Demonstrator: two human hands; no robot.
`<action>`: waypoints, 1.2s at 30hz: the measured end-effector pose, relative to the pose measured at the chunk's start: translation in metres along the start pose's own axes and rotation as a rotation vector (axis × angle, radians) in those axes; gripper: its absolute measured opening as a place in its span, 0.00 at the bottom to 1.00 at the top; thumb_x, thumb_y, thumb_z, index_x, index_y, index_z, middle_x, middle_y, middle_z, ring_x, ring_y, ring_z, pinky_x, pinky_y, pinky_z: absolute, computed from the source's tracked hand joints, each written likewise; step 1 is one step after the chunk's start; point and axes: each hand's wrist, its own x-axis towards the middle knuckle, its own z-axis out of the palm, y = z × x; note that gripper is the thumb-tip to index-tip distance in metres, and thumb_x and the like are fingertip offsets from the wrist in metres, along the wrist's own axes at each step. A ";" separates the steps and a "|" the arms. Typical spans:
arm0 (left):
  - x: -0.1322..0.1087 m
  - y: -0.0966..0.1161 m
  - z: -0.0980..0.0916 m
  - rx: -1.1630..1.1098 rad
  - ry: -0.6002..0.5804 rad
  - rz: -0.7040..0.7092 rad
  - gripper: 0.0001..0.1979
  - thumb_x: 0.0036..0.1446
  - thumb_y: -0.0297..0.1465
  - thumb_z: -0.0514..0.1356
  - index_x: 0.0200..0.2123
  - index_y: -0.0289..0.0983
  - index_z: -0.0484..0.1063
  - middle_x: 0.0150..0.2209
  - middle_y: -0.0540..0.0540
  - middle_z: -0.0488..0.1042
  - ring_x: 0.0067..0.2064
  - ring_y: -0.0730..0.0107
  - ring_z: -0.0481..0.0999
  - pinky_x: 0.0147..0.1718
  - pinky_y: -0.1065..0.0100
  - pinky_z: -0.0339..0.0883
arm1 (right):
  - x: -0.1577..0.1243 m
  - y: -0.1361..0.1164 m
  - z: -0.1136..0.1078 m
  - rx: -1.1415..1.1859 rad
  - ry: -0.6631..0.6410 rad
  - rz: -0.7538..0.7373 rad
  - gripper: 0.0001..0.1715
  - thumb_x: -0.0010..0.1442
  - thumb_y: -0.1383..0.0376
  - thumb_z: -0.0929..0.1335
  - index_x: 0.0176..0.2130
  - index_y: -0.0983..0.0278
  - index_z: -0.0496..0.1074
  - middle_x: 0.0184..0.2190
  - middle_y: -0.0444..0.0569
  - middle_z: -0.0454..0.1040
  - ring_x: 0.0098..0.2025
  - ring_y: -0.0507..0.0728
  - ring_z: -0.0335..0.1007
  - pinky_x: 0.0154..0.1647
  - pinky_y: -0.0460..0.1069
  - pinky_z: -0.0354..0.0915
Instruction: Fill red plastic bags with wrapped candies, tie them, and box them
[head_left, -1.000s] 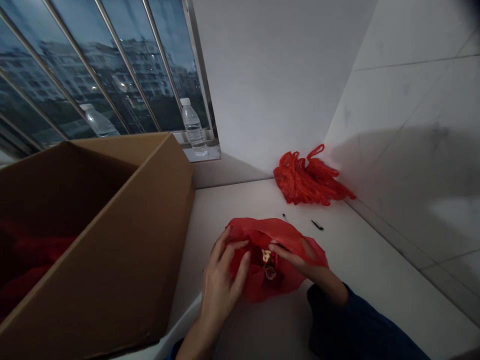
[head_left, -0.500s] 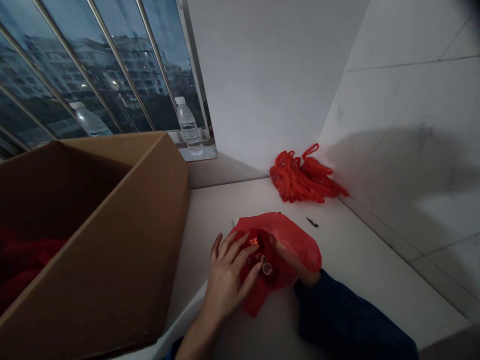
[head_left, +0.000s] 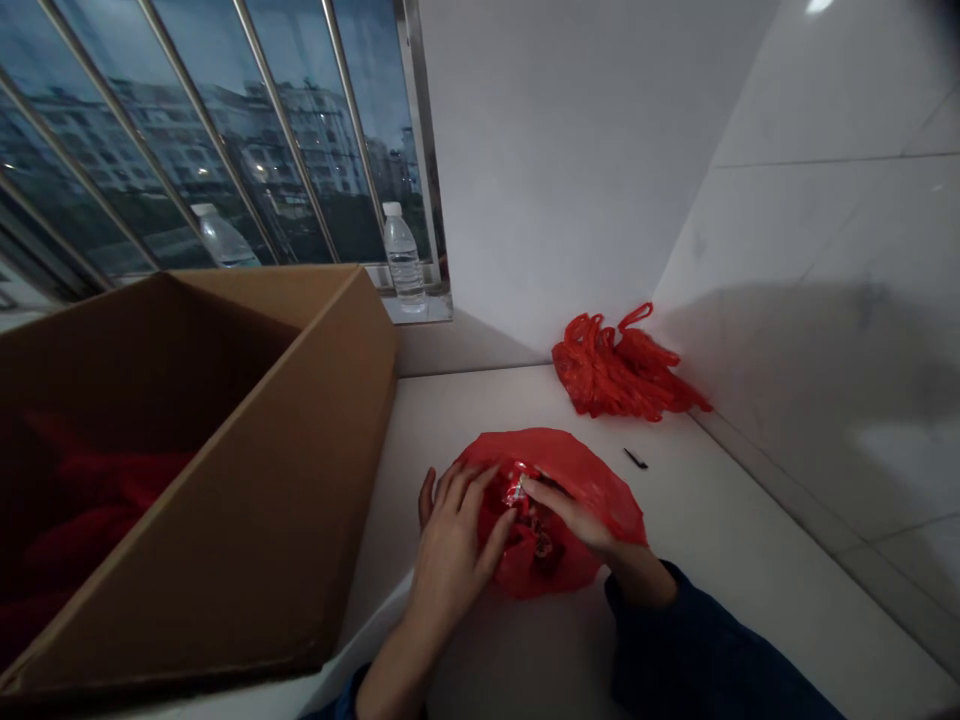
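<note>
A red plastic bag (head_left: 559,450) lies spread open on the white surface, with small patterned pieces (head_left: 541,543) inside it. My left hand (head_left: 454,545) rests over the bag's left side, its fingers apart and the thumb reaching across the opening. My right hand (head_left: 577,520) reaches in from the right. At its fingertips is a small shiny red and white packet (head_left: 517,487), which the fingers appear to pinch. The underside of the right hand and its thumb are hidden.
A large open cardboard box (head_left: 300,450) with red material (head_left: 112,500) inside stands at left. Crumpled red plastic bags (head_left: 622,370) lie by the wall, near a small dark object (head_left: 636,458). Plastic bottles (head_left: 405,260) stand by the barred window.
My right hand has come up from deeper in the bag, and the shiny packet now shows at its fingertips. My left hand stays at the bag's left side. The view has shifted slightly.
</note>
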 end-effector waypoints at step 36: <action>0.002 0.009 -0.005 -0.821 0.005 -0.411 0.13 0.63 0.40 0.58 0.31 0.37 0.68 0.30 0.50 0.72 0.34 0.70 0.71 0.35 0.71 0.64 | -0.013 -0.005 0.001 -0.043 -0.128 -0.095 0.13 0.58 0.55 0.73 0.42 0.57 0.76 0.35 0.44 0.75 0.30 0.50 0.70 0.31 0.46 0.69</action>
